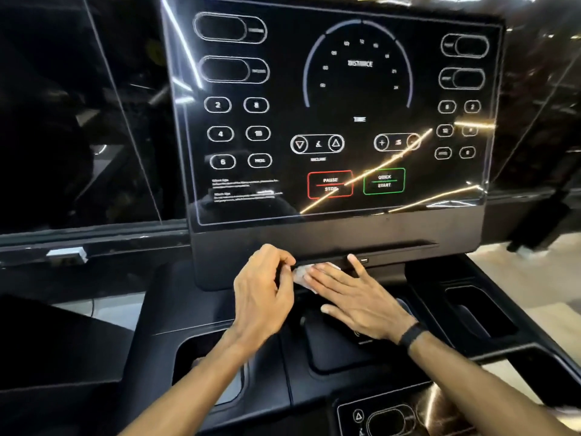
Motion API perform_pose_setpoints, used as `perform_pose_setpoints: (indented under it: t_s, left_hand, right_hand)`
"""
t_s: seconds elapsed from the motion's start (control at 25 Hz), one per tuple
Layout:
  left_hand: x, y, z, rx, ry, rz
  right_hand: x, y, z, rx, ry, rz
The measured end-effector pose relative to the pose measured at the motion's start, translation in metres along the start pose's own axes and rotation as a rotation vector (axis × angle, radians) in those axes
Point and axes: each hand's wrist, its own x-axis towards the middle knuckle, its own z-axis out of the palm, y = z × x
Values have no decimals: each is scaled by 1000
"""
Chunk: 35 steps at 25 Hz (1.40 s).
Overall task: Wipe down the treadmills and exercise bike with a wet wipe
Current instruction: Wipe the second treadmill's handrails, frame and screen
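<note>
A black treadmill console fills the view, with a large glossy touch panel (339, 114) showing a dial, number buttons and red and green stop/start keys. Below the panel, a white wet wipe (302, 273) lies against the dark lower face of the console (314, 240). My right hand (355, 297) lies flat with straight fingers pressing the wipe onto that surface; a black band is on its wrist. My left hand (264, 294) is just left of the wipe, fingers curled, its fingertips pinching the wipe's left edge.
Cup-holder recesses sit at the lower left (201, 357) and right (478, 309) of the console tray. A small control pad (386, 416) is at the bottom edge. Dark glass panels (78, 121) stand to the left, and pale floor (534, 272) shows at right.
</note>
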Motion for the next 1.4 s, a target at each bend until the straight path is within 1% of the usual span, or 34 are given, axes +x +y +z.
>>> perform_pose_setpoints:
  t_s: [0.24, 0.4, 0.48, 0.56, 0.6, 0.68, 0.76, 0.8, 0.84, 0.92, 1.0, 1.08, 1.16, 1.24, 1.32, 1.4]
  left_hand:
    - [12, 11, 36, 58, 8, 170]
    - [16, 23, 59, 25, -34, 207]
    - [17, 24, 69, 30, -47, 189]
    - [19, 25, 78, 41, -72, 172]
    - [20, 27, 82, 58, -79, 166]
    - [22, 32, 90, 103, -75, 136]
    - [24, 39, 95, 146, -52, 106]
    - [26, 42, 99, 165, -45, 103]
    - [26, 44, 102, 181, -46, 103]
    - [28, 50, 112, 197, -68, 102]
    - [31, 60, 125, 183, -110, 122]
    - [39, 70, 137, 167, -178, 174]
    - [49, 77, 148, 174, -235, 222]
    - [52, 81, 156, 187, -257, 261]
    - [50, 81, 160, 188, -226, 281]
    - [48, 79, 161, 198, -202, 290]
  right_hand:
    - [-55, 49, 3, -14, -97, 91]
    - [-95, 74, -1, 13, -184, 250]
    - [-115, 84, -2, 69, -241, 370]
    - [-130, 89, -2, 140, -256, 485]
    - [-135, 91, -1, 196, -242, 557]
    - [-138, 98, 4, 413, -201, 784]
    - [-126, 99, 9, 626, -110, 1008]
    - [-116, 96, 9, 697, -73, 1060]
    - [-105, 90, 10, 751, -66, 1075]
    - [-86, 72, 9, 860, -104, 1052]
    - [-78, 70, 6, 961, -139, 1068]
    - [-78, 93, 2, 1010, -115, 1146]
    - [-86, 130, -5, 1007, -58, 1225]
    - [-96, 154, -9, 1032, -9, 1263]
    - [-99, 147, -8, 979, -40, 1188]
    - [-104, 121, 4, 841, -90, 1067]
